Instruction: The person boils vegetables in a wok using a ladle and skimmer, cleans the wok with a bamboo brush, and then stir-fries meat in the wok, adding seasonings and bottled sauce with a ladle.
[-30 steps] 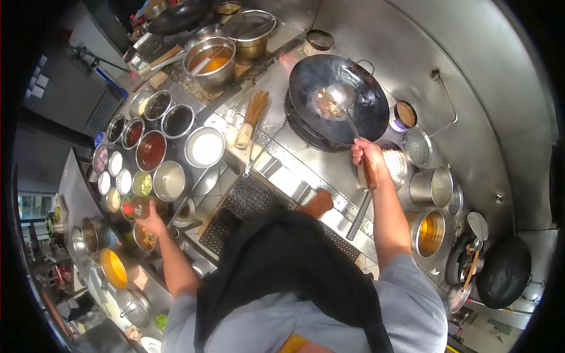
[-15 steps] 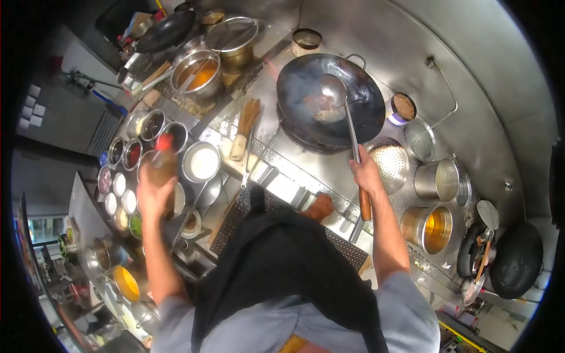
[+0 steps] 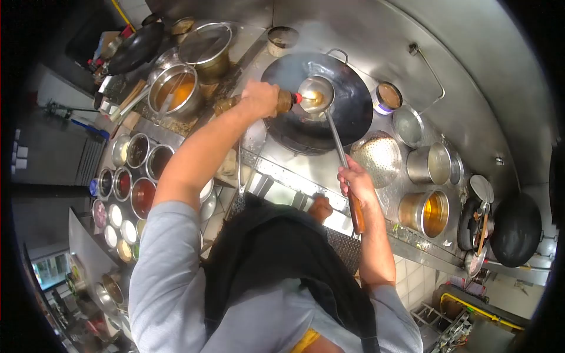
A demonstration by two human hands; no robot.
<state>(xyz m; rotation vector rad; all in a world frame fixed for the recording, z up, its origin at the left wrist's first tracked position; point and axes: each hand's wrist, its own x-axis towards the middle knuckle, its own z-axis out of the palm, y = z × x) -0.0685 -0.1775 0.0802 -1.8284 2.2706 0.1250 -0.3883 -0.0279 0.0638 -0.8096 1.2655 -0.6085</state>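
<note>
My left hand [image 3: 261, 100] is closed around a brown bottle [image 3: 285, 101] with a red top, tipped sideways. The bottle's mouth is at the rim of a metal ladle [image 3: 337, 138]. Some amber liquid shows in the ladle's bowl. My right hand [image 3: 356, 181] grips the ladle's long handle just above its wooden end. That bowl is held over a black wok [image 3: 353, 88], hiding most of the food inside it. Faint smoke rises at the wok's far left side.
To the right are a perforated strainer [image 3: 376, 159], a metal pot [image 3: 428, 163] and a pot of amber oil [image 3: 424, 213]. Several seasoning containers [image 3: 143, 197] sit at the left. A pot of orange liquid [image 3: 175, 88] stands at the back left.
My left hand has brought the bottle from above the seasoning containers over to the wok and tipped it at the ladle. The ladle has lifted off the food, its bowl now facing up.
</note>
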